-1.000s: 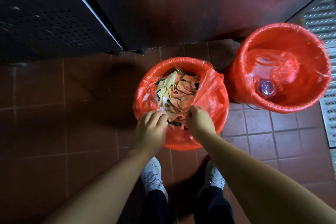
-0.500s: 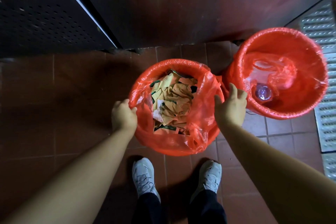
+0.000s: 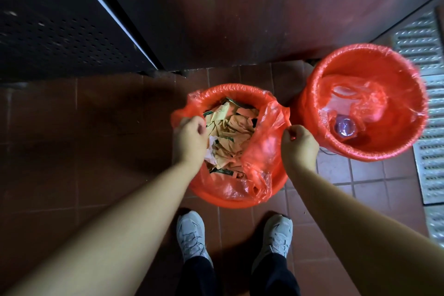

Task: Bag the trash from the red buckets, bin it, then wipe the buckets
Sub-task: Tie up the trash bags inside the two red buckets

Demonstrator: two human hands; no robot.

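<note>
Both hands had lifted the liner (image 3: 262, 142) off the near bucket's (image 3: 240, 202) rim, left hand (image 3: 189, 138) and right hand (image 3: 299, 143) each pinching an edge (paper (image 3: 230, 134) heaped inside), so the thin film risked tearing and spilling.

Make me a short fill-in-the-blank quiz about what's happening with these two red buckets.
1. Both hands grip the thin red plastic liner bag of the near red plastic bucket, which is full of crumpled ____ scraps.
2. The far red plastic bucket stands beside the person's ____ hand.
3. The left hand holds the liner's ____ edge.

Missing words: paper; right; left
</note>
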